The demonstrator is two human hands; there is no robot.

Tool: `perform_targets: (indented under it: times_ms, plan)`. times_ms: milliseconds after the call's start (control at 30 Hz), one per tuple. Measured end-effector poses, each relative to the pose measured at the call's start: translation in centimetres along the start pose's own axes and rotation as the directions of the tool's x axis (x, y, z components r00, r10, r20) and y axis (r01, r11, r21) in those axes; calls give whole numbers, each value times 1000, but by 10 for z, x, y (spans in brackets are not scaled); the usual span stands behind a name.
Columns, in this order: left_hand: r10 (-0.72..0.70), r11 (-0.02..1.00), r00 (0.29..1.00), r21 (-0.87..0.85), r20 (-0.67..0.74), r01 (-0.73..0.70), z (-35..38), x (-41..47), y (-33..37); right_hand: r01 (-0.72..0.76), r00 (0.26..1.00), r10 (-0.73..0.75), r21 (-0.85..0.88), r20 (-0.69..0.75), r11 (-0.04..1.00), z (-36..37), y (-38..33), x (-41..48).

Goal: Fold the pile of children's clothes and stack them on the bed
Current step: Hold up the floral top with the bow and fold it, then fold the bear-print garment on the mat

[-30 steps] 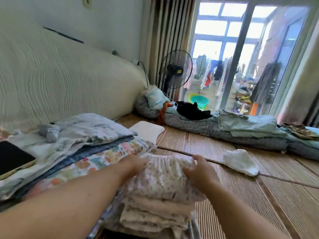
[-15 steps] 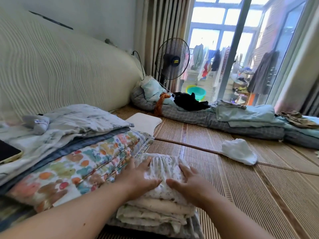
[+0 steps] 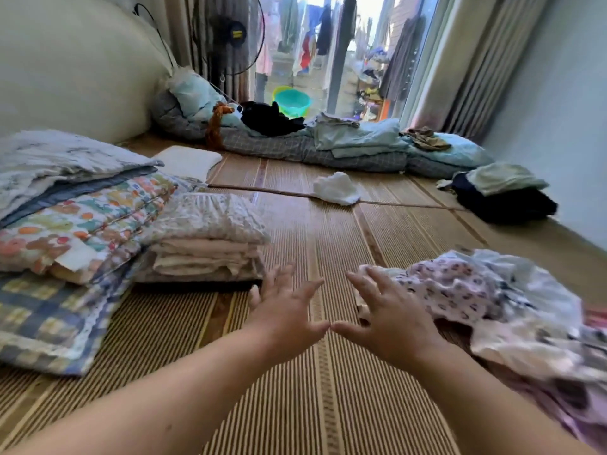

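Both hands, left [image 3: 285,318] and right [image 3: 391,318], hover spread and empty over the bed mat [image 3: 328,389], between folded stack [image 3: 203,238] and unfolded pile [image 3: 492,300].

Single head-worn wide-angle view, low over the brown striped woven mat [image 3: 328,241], facing forward and down toward the sliding glass door [image 3: 295,44] at top centre. Left hand [image 3: 285,320] and right hand [image 3: 391,320] sit close, lower centre.

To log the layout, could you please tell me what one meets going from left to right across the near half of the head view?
folded quilts → stack of folded clothes → left hand → right hand → unfolded clothes pile
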State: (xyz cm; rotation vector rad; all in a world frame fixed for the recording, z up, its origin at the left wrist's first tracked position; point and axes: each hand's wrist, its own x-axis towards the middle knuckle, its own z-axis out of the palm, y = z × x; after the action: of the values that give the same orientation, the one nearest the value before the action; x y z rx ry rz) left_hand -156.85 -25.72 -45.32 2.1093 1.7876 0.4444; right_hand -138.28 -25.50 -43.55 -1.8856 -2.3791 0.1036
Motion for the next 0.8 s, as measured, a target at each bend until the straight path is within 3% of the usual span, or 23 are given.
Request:
perform_targets:
  times_ms: [267, 500, 667, 733, 800]
  plan:
    - [170, 985, 958, -58, 230, -161, 83, -46, 121, -311, 950, 310, 30, 37, 950, 2, 120, -136]
    - [233, 966, 958, -151, 167, -209, 131, -42, 186, -429, 896, 443, 201, -28, 881, 26, 165, -168]
    - [275, 961, 943, -76, 189, -265, 157, -16, 216, -446, 860, 497, 306, -113, 841, 29, 192, -162]
    - [296, 954, 935, -15, 196, -299, 166, 4, 223, -478, 806, 554, 325, -209, 816, 21, 213, -158]
    - [269, 961, 942, 15, 203, -277, 172, 30, 223, -555, 696, 655, 360, -293, 750, 15, 238, -156]
